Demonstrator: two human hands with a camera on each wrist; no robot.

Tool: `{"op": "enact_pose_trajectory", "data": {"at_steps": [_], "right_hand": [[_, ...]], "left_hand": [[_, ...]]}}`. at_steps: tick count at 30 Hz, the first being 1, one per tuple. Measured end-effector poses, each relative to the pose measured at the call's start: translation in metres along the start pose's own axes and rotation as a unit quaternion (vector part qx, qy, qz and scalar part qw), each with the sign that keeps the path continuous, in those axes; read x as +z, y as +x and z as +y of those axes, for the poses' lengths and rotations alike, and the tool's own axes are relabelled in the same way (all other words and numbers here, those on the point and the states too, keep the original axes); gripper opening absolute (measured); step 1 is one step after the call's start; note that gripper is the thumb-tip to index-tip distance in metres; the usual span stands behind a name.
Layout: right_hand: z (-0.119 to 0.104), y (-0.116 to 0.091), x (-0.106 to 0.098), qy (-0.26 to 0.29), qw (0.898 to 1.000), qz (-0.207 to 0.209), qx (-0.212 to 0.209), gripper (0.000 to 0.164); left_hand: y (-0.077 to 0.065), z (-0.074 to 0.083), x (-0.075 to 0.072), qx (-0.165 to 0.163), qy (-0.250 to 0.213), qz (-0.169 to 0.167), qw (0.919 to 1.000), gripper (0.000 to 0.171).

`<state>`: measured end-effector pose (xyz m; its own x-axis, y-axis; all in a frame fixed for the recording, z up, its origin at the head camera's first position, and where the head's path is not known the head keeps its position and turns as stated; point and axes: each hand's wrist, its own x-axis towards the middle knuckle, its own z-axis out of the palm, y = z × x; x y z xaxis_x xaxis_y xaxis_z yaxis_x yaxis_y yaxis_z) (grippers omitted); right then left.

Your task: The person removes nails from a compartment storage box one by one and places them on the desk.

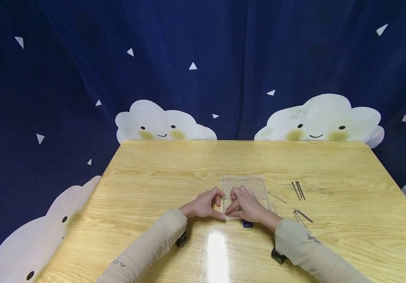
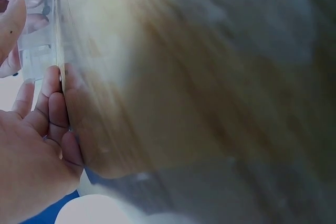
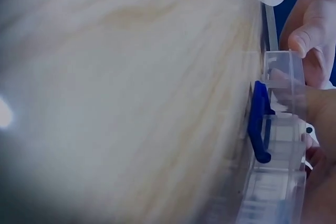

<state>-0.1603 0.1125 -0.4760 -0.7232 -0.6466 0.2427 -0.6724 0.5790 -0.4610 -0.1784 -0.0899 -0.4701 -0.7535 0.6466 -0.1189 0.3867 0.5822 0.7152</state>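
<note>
A clear plastic box (image 1: 266, 204) lies on the table with its lid (image 1: 245, 182) folded back and a blue latch (image 1: 247, 223) at the front. My left hand (image 1: 205, 203) holds the box's left side, the thumb at the front corner and curled fingers near the hinge. Reaching in over the box, my right hand (image 1: 246, 205) has thumb and index finger pinched together at the front left corner. A tiny dark bit, apparently a nail end, shows at those fingertips; most of it is hidden. The right wrist view shows the blue latch (image 3: 258, 121) and clear compartments.
One nail (image 1: 277, 197) lies just right of the box. Farther right are a back group of nails (image 1: 298, 190) and a front group (image 1: 303, 216). The wooden table (image 1: 153, 165) ends at a dark blue curtain (image 1: 224, 78) with printed clouds.
</note>
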Motion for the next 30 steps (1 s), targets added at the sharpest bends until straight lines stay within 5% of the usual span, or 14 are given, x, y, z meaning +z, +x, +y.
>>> {"op": "enact_pose_trajectory", "data": {"at_steps": [16,30], "right_hand": [[-0.0038,0.003,0.0085,-0.02,0.998,0.066,0.007,0.011],[-0.002,0.0011,0.0055,0.025,0.998,0.056,0.013,0.008]], "left_hand": [[-0.0004,0.0024,-0.0032,-0.014,-0.009,-0.008,0.9998,0.058],[-0.0002,0.0033,-0.0011,-0.025,-0.005,-0.006,0.9996,0.059]]}}
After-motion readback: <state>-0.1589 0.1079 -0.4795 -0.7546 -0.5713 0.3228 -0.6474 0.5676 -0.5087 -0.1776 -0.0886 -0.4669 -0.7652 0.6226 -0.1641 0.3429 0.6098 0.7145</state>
